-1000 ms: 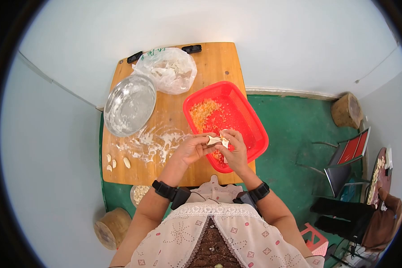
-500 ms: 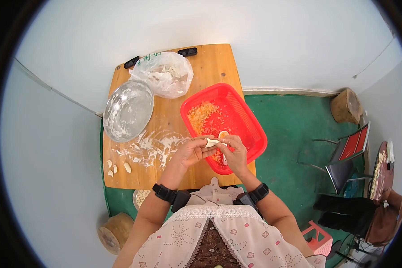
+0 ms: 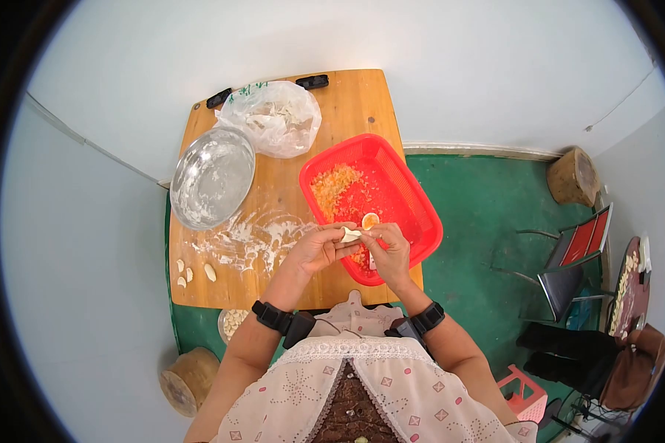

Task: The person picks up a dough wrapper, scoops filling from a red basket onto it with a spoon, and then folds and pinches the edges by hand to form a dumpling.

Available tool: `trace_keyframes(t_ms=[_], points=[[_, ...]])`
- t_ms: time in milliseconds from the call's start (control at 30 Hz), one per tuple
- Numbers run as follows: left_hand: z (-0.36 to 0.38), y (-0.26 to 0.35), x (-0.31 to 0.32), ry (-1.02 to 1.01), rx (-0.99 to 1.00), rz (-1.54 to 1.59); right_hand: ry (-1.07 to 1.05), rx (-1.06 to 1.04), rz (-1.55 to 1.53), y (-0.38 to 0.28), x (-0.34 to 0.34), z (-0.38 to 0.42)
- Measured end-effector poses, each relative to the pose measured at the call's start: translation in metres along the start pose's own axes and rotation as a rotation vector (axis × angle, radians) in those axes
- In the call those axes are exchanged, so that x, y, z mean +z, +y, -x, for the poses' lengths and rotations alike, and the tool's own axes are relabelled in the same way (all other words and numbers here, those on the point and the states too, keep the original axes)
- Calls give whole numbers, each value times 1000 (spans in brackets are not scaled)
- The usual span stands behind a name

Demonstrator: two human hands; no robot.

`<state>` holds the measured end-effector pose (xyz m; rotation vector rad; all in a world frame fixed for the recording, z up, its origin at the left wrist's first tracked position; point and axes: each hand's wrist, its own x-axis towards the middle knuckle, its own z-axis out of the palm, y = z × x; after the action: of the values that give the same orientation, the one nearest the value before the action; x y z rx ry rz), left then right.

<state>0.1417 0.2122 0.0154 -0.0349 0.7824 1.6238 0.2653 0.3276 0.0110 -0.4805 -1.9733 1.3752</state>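
Between my hands is a small piece of white dough [image 3: 350,235], partly folded. My left hand [image 3: 321,247] holds its left side, and the fingers of my right hand [image 3: 389,249] pinch its right end. Both hands are over the lower left part of a red basket [image 3: 414,199]. Orange chopped filling [image 3: 334,188] lies along the basket's left side. A small round white container with orange filling [image 3: 370,221] shows just above my right hand. Several dough pieces [image 3: 210,272] rest at the table's lower left.
The wooden table [image 3: 355,100] also bears a floury metal bowl [image 3: 213,178], a plastic bag [image 3: 273,118] and scattered flour [image 3: 255,240]. Right of it stand a chair [image 3: 569,255], a pink stool [image 3: 524,399] and a wooden stump [image 3: 573,177]. Another person's dark-clothed legs [image 3: 573,358] are at lower right.
The right fingers have shifted slightly along the dough, and more of the small round container shows. The view has moved a little, with the table items slightly higher.
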Motion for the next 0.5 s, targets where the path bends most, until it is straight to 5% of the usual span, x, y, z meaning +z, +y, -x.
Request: trace_keyframes(t_ms=[500], points=[[4,-4,1,17,1,3,-44,0,14,0,4,4]])
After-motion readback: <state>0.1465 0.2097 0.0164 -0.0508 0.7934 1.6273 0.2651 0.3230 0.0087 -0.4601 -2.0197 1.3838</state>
